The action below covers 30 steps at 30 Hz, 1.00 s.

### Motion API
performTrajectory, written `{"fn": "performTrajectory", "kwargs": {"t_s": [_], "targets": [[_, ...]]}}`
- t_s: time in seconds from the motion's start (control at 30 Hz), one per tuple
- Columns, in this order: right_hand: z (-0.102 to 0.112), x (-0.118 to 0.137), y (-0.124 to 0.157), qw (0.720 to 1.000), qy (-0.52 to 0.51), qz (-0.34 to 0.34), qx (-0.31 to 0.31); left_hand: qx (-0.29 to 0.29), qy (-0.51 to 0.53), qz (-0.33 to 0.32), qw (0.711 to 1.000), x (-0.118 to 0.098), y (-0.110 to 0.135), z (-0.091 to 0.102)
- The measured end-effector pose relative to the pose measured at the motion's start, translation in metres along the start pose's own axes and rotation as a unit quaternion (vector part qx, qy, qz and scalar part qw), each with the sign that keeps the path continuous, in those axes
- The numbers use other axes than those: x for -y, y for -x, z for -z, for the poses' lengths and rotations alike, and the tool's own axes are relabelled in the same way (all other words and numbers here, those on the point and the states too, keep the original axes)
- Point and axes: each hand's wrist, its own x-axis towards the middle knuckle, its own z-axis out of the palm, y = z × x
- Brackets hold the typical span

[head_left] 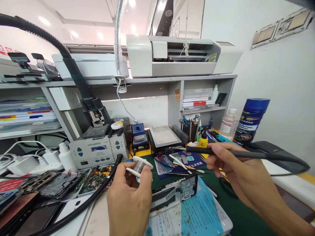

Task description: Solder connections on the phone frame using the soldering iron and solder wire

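My left hand (130,193) is closed around a white spool of solder wire (139,165), lifted above the bench. My right hand (231,167) grips a black soldering iron (201,150) like a pen, its tip pointing left toward the spool. The iron's thick dark cable (278,155) loops off to the right. Just below both hands lies an opened phone frame (176,193) on a blue sheet (199,213). Tweezers (180,163) rest on blue cards behind it.
A grey soldering station (98,150) and a small blue unit (139,137) stand at the back beside a heating plate (163,136). Circuit boards and phone parts (64,183) crowd the left. A blue spray can (251,121) and clear bottle (228,124) stand right. A black hose (81,206) crosses the bench.
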Motion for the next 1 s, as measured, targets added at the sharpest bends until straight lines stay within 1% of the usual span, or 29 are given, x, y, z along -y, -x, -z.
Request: {"fn": "performTrajectory", "kwargs": {"t_s": [0.03,0.1,0.2,0.3,0.4,0.5,0.6,0.67,0.83,1.0], "targets": [[-0.001,-0.002,0.0,1.0,0.025,0.016,-0.008,-0.005,0.015,0.0,1.0,-0.001,0.002,-0.001],[-0.003,-0.004,0.0,0.997,0.07,0.032,-0.002,-0.013,0.043,-0.002,0.999,-0.004,0.006,-0.002],[-0.008,-0.001,0.003,0.993,0.112,0.028,0.012,-0.012,0.088,-0.017,0.996,-0.004,0.01,-0.003],[-0.01,0.002,0.007,0.986,0.163,0.037,0.027,-0.009,0.097,-0.028,0.995,-0.002,0.01,-0.004],[-0.011,0.0,0.01,0.972,0.218,0.049,0.07,-0.008,0.086,-0.03,0.996,0.0,0.009,-0.003],[-0.012,-0.004,0.014,0.96,0.248,0.052,0.115,-0.008,0.083,-0.024,0.996,0.0,0.01,-0.003],[-0.015,-0.006,0.016,0.956,0.255,0.037,0.139,-0.007,0.076,-0.018,0.997,-0.001,0.011,-0.002],[-0.016,-0.007,0.016,0.959,0.241,0.026,0.147,-0.007,0.07,-0.018,0.997,-0.002,0.01,-0.002],[-0.016,-0.012,0.015,0.968,0.201,0.03,0.147,-0.006,0.081,-0.032,0.996,0.0,0.011,-0.001],[-0.014,-0.016,0.015,0.966,0.211,0.033,0.148,-0.033,0.089,-0.039,0.995,0.0,0.016,0.0]]}}
